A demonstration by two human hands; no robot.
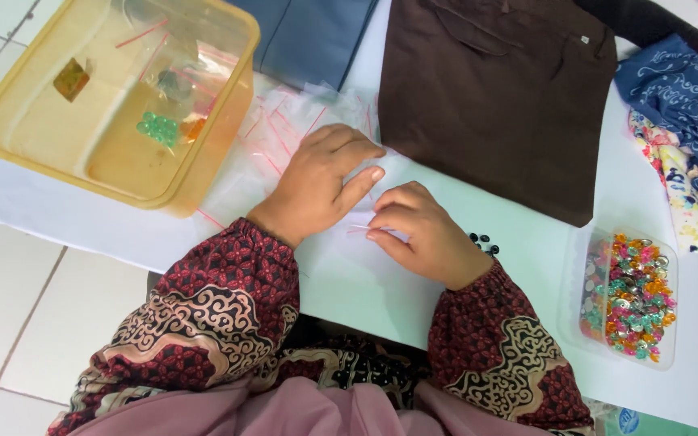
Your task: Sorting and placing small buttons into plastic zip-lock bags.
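My left hand lies flat, palm down, on a small clear plastic zip bag on the white table sheet. Fingers of my right hand pinch the near edge of that same bag, thumb and forefinger closed on it. A heap of several more clear zip bags with red strips lies just beyond my left hand. A few small black beads sit beside my right wrist.
A yellow plastic tub at the left holds bagged green and orange beads. A clear tray of mixed coloured beads stands at the right. Brown fabric, blue fabric and patterned cloths lie at the back.
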